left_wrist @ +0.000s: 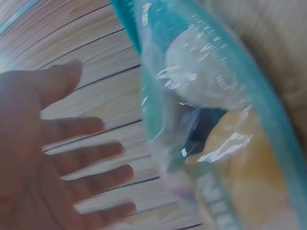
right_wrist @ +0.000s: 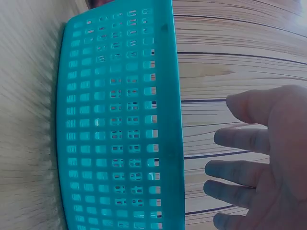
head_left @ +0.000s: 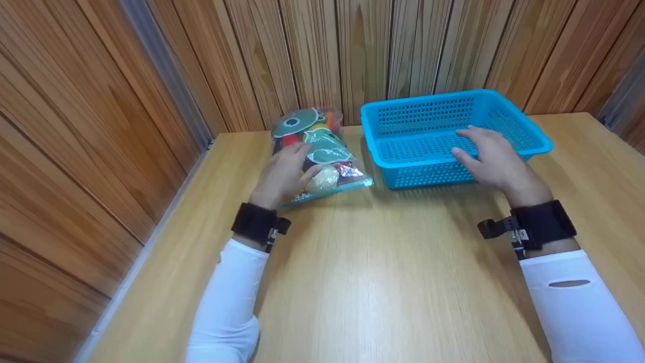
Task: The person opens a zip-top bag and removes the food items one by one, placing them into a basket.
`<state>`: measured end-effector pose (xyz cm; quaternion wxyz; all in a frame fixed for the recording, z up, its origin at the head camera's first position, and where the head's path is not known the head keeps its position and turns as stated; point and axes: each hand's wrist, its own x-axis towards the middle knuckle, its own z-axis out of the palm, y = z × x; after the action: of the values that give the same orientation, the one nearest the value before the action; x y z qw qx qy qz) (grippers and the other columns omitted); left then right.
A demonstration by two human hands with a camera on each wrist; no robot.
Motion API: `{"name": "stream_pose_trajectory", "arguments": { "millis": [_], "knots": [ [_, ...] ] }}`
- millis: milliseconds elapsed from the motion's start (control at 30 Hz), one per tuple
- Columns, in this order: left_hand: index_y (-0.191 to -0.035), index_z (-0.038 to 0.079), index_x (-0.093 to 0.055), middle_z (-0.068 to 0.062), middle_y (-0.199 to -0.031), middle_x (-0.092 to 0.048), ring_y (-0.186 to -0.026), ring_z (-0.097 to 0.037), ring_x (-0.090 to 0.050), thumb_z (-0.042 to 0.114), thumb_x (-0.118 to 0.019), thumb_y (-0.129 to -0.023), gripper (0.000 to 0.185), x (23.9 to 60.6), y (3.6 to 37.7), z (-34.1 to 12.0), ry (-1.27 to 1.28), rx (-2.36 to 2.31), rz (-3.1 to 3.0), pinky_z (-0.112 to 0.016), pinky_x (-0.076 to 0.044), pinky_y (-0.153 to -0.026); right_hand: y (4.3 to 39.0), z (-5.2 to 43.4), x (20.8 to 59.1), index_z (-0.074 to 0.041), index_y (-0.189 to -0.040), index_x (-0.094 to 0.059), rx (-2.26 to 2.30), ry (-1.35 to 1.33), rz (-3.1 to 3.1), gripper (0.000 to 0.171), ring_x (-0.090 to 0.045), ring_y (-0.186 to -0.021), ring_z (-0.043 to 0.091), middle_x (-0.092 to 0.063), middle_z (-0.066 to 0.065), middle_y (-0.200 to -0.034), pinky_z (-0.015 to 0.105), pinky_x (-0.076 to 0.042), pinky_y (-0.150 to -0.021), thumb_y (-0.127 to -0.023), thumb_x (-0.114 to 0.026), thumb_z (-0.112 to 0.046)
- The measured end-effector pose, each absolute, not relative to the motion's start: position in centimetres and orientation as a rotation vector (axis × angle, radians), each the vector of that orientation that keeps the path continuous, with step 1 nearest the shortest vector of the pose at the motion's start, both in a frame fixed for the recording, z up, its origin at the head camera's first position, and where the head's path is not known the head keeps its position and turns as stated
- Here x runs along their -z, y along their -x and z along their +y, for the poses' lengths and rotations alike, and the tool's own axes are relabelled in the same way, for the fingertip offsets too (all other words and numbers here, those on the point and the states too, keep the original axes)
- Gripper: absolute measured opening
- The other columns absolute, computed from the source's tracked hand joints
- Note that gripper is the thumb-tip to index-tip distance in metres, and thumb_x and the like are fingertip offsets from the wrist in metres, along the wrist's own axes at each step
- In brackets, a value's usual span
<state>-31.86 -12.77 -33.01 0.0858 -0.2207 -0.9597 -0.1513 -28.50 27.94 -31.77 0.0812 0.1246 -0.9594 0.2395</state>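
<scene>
A clear plastic bag with a teal edge and colourful items inside lies on the wooden table, left of a blue perforated basket. My left hand hovers over the bag's near left side, holding nothing. In the left wrist view this hand has its fingers spread and straight, a small gap from the bag. My right hand is over the basket's near right rim. The right wrist view shows that hand with straight fingers just off the basket.
Wood-panelled walls close in the table on the left and at the back. The basket holds nothing that I can see. Bare tabletop lies between my two white-sleeved forearms and to the right of the basket.
</scene>
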Motion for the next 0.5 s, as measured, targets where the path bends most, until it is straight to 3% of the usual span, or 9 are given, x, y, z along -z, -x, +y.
{"name": "stream_pose_trajectory", "arguments": {
  "millis": [100,200,433,500],
  "knots": [
    [-0.138,0.01,-0.057,-0.01,-0.136,-0.061,-0.13,-0.025,-0.055,0.034,-0.065,-0.096,0.049,34.0,31.9,-11.3,0.821,0.475,-2.705,-0.041,-0.044,-0.109,28.5,27.4,31.9,-0.005,-0.152,-0.038,-0.709,-0.397,-2.859,0.061,-0.02,-0.147,0.049,-0.027,0.027,-0.159,0.069,-0.018,-0.114,-0.103,-0.048,-0.04],
    [-0.126,0.009,-0.065,-0.008,-0.123,-0.068,-0.117,-0.023,-0.063,0.027,-0.072,-0.091,0.04,35.3,31.9,-9.7,0.985,0.44,-2.579,-0.036,-0.051,-0.1,28.4,26.5,32.4,-0.007,-0.149,-0.043,-0.699,-0.462,-2.828,0.056,-0.026,-0.145,0.048,-0.033,0.024,-0.158,0.069,-0.023,-0.113,-0.103,-0.052,-0.036],
    [-0.121,0.01,-0.065,-0.009,-0.122,-0.065,-0.118,-0.025,-0.06,0.018,-0.079,-0.085,0.039,38.2,31.9,-7.6,1.004,0.31,-2.528,-0.038,-0.048,-0.103,28.1,23.5,33.3,-0.007,-0.141,-0.055,-0.668,-0.649,-2.719,0.043,-0.042,-0.138,0.044,-0.048,0.02,-0.149,0.064,-0.036,-0.109,-0.101,-0.057,-0.025],
    [-0.119,0.009,-0.066,-0.009,-0.12,-0.066,-0.115,-0.025,-0.062,0.016,-0.075,-0.088,0.033,38.5,32.1,-7.3,0.976,0.238,-2.519,-0.038,-0.049,-0.102,28.0,22.8,33.5,-0.006,-0.139,-0.056,-0.649,-0.696,-2.704,0.042,-0.044,-0.137,0.043,-0.05,0.02,-0.148,0.063,-0.038,-0.108,-0.101,-0.058,-0.024]
  ]
}}
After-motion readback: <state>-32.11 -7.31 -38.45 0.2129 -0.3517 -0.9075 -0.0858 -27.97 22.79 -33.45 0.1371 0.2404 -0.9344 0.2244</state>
